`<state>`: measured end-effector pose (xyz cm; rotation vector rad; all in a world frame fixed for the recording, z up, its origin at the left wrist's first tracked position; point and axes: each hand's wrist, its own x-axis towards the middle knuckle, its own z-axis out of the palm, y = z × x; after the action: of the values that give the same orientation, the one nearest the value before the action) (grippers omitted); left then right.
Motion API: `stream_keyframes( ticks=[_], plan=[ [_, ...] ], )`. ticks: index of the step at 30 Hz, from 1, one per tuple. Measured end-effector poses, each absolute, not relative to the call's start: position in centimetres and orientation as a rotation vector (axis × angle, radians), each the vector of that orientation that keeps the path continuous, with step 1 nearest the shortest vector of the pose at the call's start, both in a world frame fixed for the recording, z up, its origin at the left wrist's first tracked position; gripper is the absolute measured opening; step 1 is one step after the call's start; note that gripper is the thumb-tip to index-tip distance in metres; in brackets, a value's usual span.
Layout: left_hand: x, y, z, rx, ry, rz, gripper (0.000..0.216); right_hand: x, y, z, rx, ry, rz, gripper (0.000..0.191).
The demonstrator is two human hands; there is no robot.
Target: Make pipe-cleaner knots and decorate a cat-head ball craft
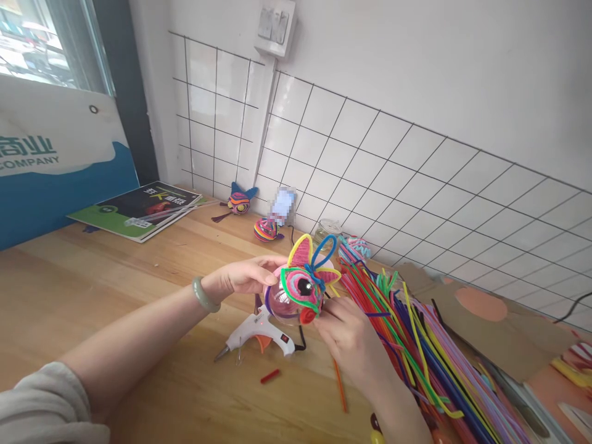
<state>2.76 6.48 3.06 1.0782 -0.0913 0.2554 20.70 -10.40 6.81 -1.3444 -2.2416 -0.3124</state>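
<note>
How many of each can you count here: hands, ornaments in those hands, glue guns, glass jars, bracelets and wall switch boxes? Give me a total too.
Hands: 2 (left hand, right hand)
Held ornament: 1
Glue gun: 1
Glass jar: 1
Bracelet: 1
Wall switch box: 1
Total: 7

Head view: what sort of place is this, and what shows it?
Probably a craft workspace: a hot-glue gun on the wooden table, a heap of multicoloured pipe cleaners, and a handheld ornament trimmed with similar strands.
</note>
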Motion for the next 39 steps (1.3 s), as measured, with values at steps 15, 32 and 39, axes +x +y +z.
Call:
stream_keyframes(
  ticks=[15, 32, 39],
  plan=[
    [3.2, 6.4, 2.9, 1.01, -0.116, 0.32, 0.053, 20.5, -10.3, 7.5, -1.248, -2.215, -0.36, 0.017],
    [5.5, 5.1, 3.9, 0.767, 0.173, 0.722, 0.034, 22.6, -9.1, 5.5, -1.524, -1.926, -0.655, 0.013],
    [5.7, 5.5, 4.0, 0.77, 0.285, 1.036, 0.026, 20.4, -9.8, 5.5, -1.552, -1.957, 0.012, 0.015]
  ],
)
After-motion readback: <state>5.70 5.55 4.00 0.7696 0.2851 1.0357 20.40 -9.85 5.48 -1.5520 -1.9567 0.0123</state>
